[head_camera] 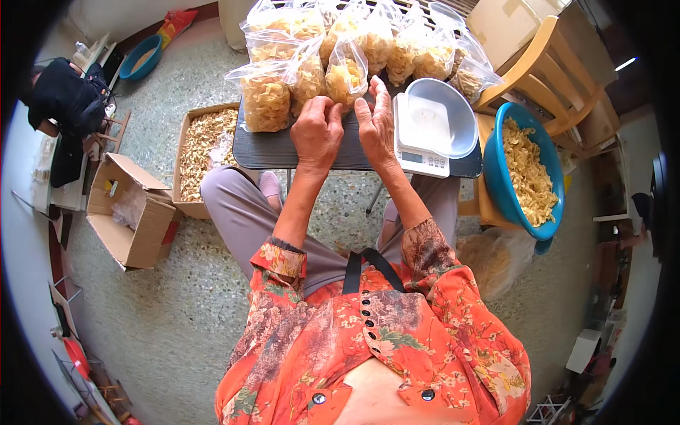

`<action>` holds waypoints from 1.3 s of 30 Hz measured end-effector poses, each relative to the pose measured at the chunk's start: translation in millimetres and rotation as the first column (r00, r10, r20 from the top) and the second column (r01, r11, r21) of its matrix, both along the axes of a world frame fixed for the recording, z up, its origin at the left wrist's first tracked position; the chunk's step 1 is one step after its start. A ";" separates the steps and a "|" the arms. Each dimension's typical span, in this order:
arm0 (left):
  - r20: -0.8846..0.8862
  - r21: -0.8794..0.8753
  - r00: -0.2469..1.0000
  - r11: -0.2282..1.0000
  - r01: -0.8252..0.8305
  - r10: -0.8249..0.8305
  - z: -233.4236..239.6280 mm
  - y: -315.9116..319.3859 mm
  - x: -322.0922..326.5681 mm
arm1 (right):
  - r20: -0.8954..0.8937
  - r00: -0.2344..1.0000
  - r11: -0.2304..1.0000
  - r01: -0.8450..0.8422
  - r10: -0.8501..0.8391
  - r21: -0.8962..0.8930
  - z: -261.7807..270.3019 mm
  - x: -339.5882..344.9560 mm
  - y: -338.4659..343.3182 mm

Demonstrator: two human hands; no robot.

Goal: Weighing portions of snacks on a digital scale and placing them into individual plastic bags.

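Several clear plastic bags of yellowish dried flakes stand crowded on a small dark folding table. One bag sits between my two hands. My left hand has its fingers curled at the bag's lower left side; whether they grip the plastic is hidden. On the other side, my right hand is near the bag, thumb and fingers apart, holding nothing. Another filled bag stands at the table's left end. To the right of my right hand is a white digital kitchen scale bearing a translucent plastic bowl.
A blue basin of dried flakes rests on a wooden chair at right. Left of the table, a cardboard box holds dried pieces, beside an open carton. A person sits at far left.
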State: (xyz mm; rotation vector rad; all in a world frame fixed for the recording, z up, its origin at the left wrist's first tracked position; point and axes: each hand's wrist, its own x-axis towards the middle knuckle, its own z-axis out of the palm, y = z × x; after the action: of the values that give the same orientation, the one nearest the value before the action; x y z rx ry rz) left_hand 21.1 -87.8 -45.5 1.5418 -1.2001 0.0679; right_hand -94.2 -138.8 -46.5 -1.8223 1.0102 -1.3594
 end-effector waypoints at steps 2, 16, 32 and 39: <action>-0.012 -0.091 0.999 0.995 0.030 -0.031 6.2 1.2 5.0 | 0.026 0.998 0.997 -0.051 0.050 0.057 -4.9 0.7 -3.2; 0.266 -0.051 0.955 0.988 0.147 -0.129 34.9 -21.9 0.6 | 0.109 0.992 0.997 -0.055 0.060 -0.047 -22.4 24.5 -32.5; 0.704 0.049 0.702 0.994 0.098 -0.104 52.8 -4.8 -15.8 | -0.141 0.985 0.934 0.043 -0.099 -0.355 -37.8 19.7 -34.7; 0.756 0.148 0.639 0.988 0.039 -0.139 35.1 -26.3 5.7 | -0.197 0.977 0.970 0.030 -0.079 -0.241 -39.1 20.3 -31.5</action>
State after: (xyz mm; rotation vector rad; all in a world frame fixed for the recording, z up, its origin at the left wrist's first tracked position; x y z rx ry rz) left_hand 26.8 -114.1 -10.4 1.5941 -1.9827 0.6641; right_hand -73.9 -170.3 -85.5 -2.1631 1.0463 -1.3953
